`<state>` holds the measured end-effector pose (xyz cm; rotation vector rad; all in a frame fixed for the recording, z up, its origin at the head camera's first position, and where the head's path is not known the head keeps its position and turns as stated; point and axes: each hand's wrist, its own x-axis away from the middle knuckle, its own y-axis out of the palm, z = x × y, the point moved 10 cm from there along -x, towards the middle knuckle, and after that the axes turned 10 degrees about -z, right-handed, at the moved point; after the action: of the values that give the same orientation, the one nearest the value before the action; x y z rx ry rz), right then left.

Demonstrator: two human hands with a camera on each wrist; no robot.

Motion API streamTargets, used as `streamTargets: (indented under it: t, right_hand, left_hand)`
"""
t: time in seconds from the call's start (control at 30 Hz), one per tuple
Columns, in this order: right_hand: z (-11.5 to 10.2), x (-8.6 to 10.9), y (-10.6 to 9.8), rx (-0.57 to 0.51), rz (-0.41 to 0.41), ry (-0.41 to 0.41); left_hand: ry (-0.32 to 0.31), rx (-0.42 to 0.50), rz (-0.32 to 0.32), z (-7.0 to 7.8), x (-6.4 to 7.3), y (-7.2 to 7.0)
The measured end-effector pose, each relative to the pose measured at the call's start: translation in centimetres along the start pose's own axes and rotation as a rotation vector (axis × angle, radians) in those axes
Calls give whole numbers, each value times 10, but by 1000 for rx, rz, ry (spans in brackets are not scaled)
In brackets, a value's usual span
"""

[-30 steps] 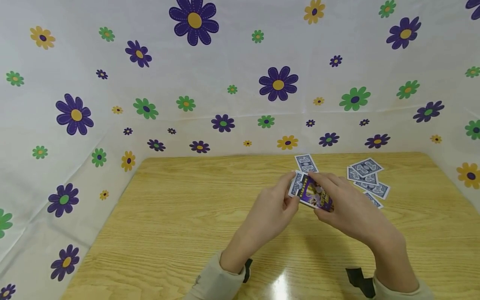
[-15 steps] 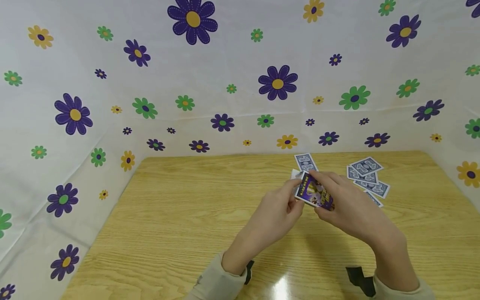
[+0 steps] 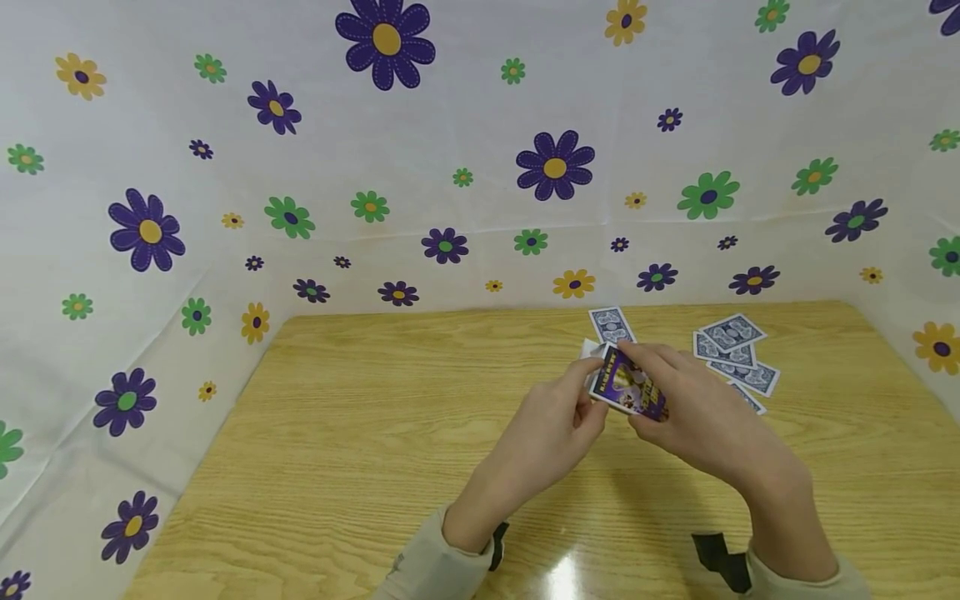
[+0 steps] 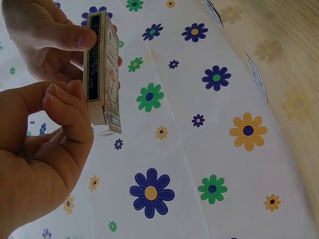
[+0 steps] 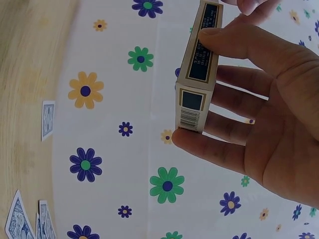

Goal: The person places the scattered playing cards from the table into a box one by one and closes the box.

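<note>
A playing-card box with a purple and yellow printed face is held above the table, tilted. My right hand grips it, the thumb on a narrow dark side and the fingers on the opposite side. At the box's left end, my left hand has its curled fingers and thumb on the edge. A white flap sticks out there, partly hidden by those fingers. In the left wrist view, the left hand touches the box near its lower end. The box's contents are hidden.
One blue-backed playing card lies just beyond the box. Several more face-down cards overlap to the right on the wooden table. White cloth with printed flowers stands behind and along the sides.
A blue card back showed at the box's left end a second ago; now the white flap shows there. My left hand shifted slightly right. The last half second looks nearly still.
</note>
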<state>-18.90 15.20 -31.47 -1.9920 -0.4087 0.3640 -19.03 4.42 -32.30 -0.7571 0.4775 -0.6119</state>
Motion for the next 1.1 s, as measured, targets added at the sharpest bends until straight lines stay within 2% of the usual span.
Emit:
streamTargets:
  t: [0.37, 0.57, 0.77, 0.87, 0.97, 1.03, 1.1]
  right_hand:
    - [1, -1, 1, -4, -5, -5]
    - [4, -1, 1, 3, -10, 18]
    - [14, 3, -5, -27, -17, 37]
    - [24, 6, -11, -32, -6, 58]
    - [34, 11, -14, -31, -8, 94]
    - [39, 13, -14, -42, -23, 121]
    - [43, 15, -14, -58, -37, 142]
  left_hand:
    - [-2, 4, 15, 2, 3, -4]
    - [-4, -25, 43, 2, 5, -11]
    - [-38, -6, 67, -5, 3, -15]
    - [-77, 11, 80, -18, -3, -16]
    - [-151, 16, 83, -44, -16, -13]
    - [-238, 11, 46, -68, -28, -5]
    - [-316, -35, -23, -90, -43, 8]
